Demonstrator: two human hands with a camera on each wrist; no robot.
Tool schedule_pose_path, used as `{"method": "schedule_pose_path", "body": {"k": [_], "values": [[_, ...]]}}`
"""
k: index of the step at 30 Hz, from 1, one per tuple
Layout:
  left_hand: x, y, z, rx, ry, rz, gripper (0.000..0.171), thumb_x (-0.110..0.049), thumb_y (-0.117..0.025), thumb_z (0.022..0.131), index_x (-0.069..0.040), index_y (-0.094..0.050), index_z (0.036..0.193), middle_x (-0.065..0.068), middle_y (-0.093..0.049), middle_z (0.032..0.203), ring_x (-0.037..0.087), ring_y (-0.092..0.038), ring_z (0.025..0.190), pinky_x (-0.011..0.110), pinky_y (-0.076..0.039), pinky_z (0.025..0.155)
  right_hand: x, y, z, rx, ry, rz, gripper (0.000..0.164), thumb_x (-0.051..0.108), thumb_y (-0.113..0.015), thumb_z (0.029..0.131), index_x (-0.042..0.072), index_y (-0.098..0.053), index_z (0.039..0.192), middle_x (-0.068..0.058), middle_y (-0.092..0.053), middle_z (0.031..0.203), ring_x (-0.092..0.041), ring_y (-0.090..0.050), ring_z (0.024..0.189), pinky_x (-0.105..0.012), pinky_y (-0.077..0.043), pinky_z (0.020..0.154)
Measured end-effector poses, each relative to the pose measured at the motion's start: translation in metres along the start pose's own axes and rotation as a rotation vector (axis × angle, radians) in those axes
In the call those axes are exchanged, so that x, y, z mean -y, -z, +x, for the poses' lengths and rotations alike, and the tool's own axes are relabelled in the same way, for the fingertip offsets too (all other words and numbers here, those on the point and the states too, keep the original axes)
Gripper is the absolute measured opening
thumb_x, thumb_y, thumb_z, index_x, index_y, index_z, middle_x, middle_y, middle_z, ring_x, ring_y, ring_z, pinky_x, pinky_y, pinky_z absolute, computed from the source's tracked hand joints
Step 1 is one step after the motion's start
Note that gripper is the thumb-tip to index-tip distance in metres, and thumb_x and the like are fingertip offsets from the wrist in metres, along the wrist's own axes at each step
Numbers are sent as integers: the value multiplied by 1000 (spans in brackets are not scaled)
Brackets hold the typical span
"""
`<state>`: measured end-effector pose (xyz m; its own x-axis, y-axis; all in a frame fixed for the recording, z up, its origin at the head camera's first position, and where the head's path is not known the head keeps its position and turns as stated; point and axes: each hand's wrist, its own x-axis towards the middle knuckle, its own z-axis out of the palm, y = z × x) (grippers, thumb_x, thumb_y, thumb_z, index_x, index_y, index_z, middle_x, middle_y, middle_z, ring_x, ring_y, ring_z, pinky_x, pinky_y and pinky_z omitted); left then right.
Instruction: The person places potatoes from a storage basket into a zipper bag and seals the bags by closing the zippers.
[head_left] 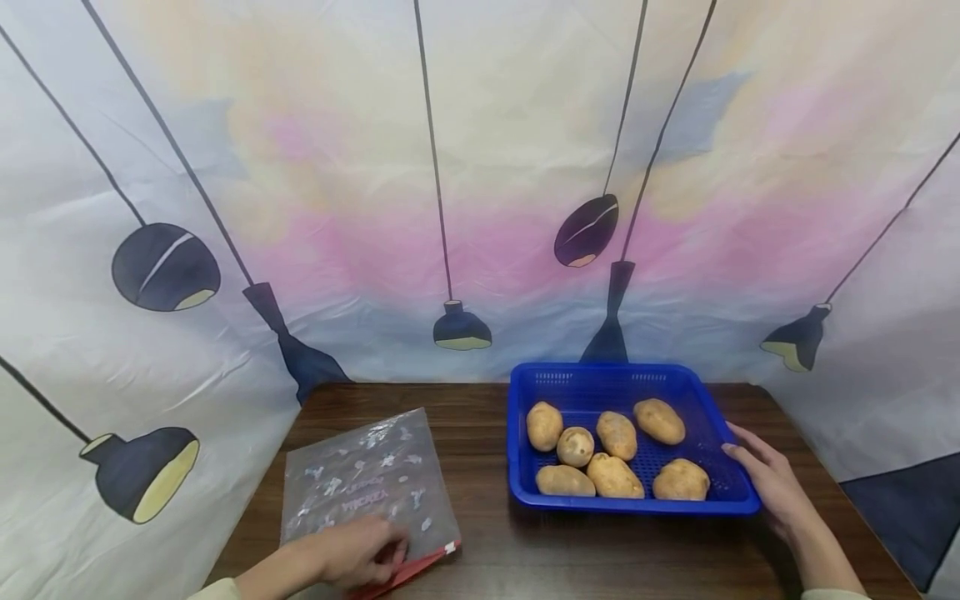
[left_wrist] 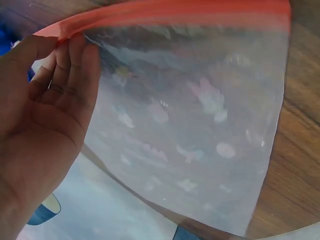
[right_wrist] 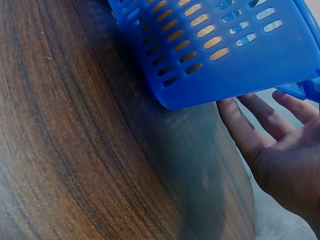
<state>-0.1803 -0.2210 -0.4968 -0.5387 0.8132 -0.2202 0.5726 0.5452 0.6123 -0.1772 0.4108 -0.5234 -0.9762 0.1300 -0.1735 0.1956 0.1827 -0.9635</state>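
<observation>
My left hand (head_left: 360, 550) pinches the red zip edge (left_wrist: 200, 15) of a clear zip bag (left_wrist: 190, 130) between thumb and fingers. The flat bag, printed with small pale figures, lies at the table's left in the head view. On the right stands a blue plastic basket (head_left: 622, 504) with slotted walls. My right hand (head_left: 776, 479) holds its right side, thumb on the rim and fingers along the outer wall, as the right wrist view shows the fingertips (right_wrist: 230, 107) there. Several potatoes (head_left: 615, 477) lie spread over the basket's floor.
The dark wooden table (head_left: 480, 467) has its far edge against a cloth backdrop (head_left: 360, 183) printed with hanging lamps. The basket stands near that far edge. A strip of bare wood separates bag and basket.
</observation>
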Motion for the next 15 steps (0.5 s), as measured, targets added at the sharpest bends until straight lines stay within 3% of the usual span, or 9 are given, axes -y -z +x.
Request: {"method": "schedule_pose_path", "body": {"k": [4,10,15], "values": [[-4,8,5,-29,-9,-80,15,-5,-67,97,-13,-60,87,-19,-46,72,-7,-42,61,13,-37,53,-1,0,0,1,-1,5,70,40,-57,111,13,-27,169,-7,-61,138,-14,-72,99,-42,-65,81],[-15,22,17,-75,21,-211,14,-4,-62,101,-13,-58,92,-13,-57,71,-1,-58,58,21,-55,51,-1,0,0,2,1,14,70,40,-57,110,14,-28,169,7,-63,127,-13,-72,99,-41,-65,80],[-23,31,31,-122,-19,-339,8,-1,-60,102,-7,-61,97,-3,-66,74,8,-67,63,29,-62,56,0,0,-1,-3,2,1,71,41,-57,110,13,-28,169,0,-62,132,-13,-72,99,-41,-65,80]]}}
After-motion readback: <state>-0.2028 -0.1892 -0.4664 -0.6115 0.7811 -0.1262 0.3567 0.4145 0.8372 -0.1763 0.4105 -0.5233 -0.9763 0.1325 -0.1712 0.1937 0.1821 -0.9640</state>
